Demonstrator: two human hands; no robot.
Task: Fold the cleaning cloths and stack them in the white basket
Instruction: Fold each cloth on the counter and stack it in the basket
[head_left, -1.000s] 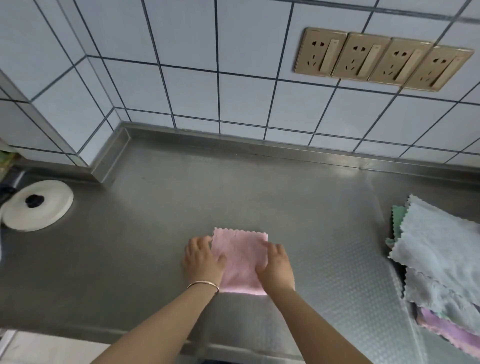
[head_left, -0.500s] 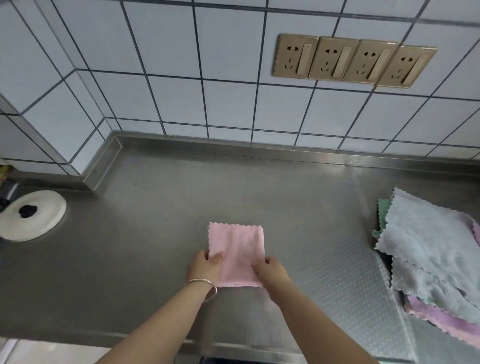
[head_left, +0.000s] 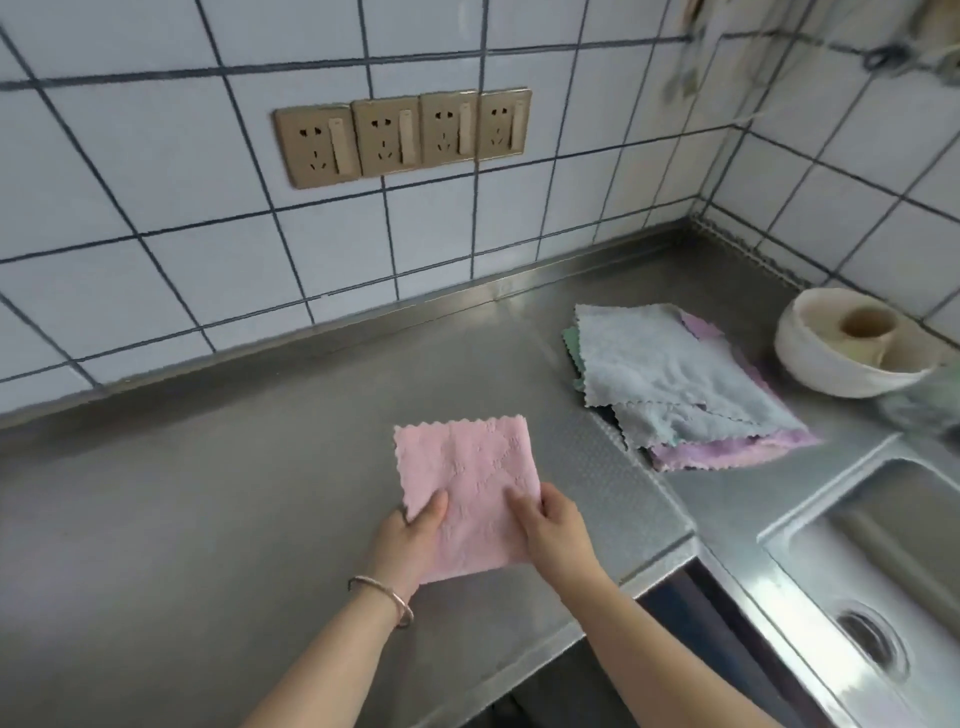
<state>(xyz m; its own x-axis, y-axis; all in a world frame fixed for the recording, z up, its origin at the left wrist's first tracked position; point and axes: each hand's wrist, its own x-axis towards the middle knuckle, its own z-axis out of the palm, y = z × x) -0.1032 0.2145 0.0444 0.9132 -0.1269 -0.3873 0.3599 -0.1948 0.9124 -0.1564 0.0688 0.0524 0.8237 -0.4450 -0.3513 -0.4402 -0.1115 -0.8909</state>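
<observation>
A small folded pink microfibre cloth with zigzag-cut edges (head_left: 467, 493) was held by both hands just above the grey stainless-steel countertop (head_left: 208, 519), near its front edge. The left hand (head_left: 408, 540) gripped the cloth's near left corner, thumb lying on top of the fabric and the other fingers curled out of sight beneath it; a thin metal bangle (head_left: 387, 597) circled that wrist. The right hand (head_left: 553, 535) pinched the cloth's near right edge in the same way, thumb on top and fingers tucked under. The far edge of the cloth pointed toward the wall, and the fabric looked flat and roughly square.

To the right, well apart from the held cloth, lay a loose pile of unfolded cleaning cloths (head_left: 675, 379) on the same countertop: pale blue-grey ones on top, a lilac one showing at the bottom right, and a green edge peeking out on the left. Beyond the pile, near the corner of the walls, stood a round white basket (head_left: 831, 364) with a beige cup-shaped object (head_left: 865, 325) inside; no cloth could be seen in it. A steel sink (head_left: 883, 571) was set into the counter at the lower right. On the white tiled wall (head_left: 156, 208) behind, a row of four gold-coloured power sockets (head_left: 402, 135) was mounted
</observation>
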